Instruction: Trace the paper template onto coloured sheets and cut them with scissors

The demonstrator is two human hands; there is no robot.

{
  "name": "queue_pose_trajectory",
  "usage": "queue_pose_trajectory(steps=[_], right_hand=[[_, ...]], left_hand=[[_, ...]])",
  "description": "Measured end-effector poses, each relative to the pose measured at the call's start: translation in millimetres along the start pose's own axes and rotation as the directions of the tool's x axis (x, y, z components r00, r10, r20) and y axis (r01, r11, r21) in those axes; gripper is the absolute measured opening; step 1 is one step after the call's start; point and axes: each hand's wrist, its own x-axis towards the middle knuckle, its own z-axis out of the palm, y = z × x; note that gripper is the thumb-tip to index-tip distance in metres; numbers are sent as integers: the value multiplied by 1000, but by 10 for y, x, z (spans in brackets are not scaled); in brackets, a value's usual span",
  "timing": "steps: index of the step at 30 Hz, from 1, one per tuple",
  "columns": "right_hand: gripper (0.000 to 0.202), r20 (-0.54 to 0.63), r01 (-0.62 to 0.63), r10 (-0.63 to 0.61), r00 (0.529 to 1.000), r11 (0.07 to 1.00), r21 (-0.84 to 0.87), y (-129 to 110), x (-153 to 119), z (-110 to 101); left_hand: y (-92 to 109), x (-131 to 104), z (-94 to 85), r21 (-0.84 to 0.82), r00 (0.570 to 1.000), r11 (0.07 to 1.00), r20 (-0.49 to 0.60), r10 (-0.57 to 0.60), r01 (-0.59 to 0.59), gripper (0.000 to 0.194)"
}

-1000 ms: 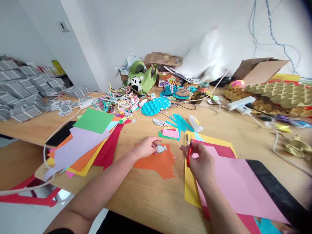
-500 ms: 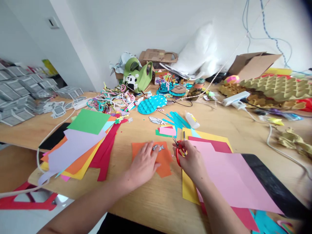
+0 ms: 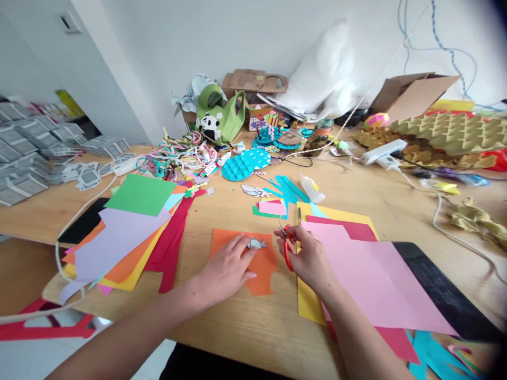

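My left hand (image 3: pixel 226 264) lies on an orange sheet of paper (image 3: pixel 261 277), its fingers stretched out over the paper. By its fingertips, on the sheet, is a small grey-white fish cutout (image 3: pixel 256 244). My right hand (image 3: pixel 309 256) is closed round red-handled scissors (image 3: pixel 287 252), held just right of the orange sheet with the blades pointing away to the upper left. Beneath and beside the right wrist lie a pink sheet (image 3: pixel 372 279) and a yellow sheet (image 3: pixel 311 303). A larger fish cutout (image 3: pixel 253 191) rests farther back.
Stacked coloured paper with a green sheet (image 3: pixel 140 195) on top lies left. A glue bottle (image 3: pixel 312 188) lies on its side near blue strips (image 3: pixel 291 189). Behind are pipe cleaners (image 3: pixel 178 157) and a green bag (image 3: pixel 222 119). A power strip (image 3: pixel 383 152) and egg trays (image 3: pixel 451 132) occupy the right.
The orange sheet has turned and slid slightly left under my left hand. My right hand, still gripping the scissors, has moved a little left. The camera view has shifted slightly.
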Motion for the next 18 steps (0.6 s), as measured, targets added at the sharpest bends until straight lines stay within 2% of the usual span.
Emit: queue_pose_trajectory(steps=[5,9,13,18], right_hand=[[7,134,62,-58,989,998,-22,-22,17,7],[10,212,41,-35,977,999,-28,-26,28,12],[7,221,-49,52,974,999,-17,16,20,52],[6,194,-127,125,973,992,-1,55,15,65]], left_hand=[[163,163,61,130,999,991,10,-34,32,39],[185,145,171,253,999,967,-40,-12,21,42],[157,108,224,289,997,957,-72,8,13,45],[121,119,248,246,997,969,-75,17,2,46]])
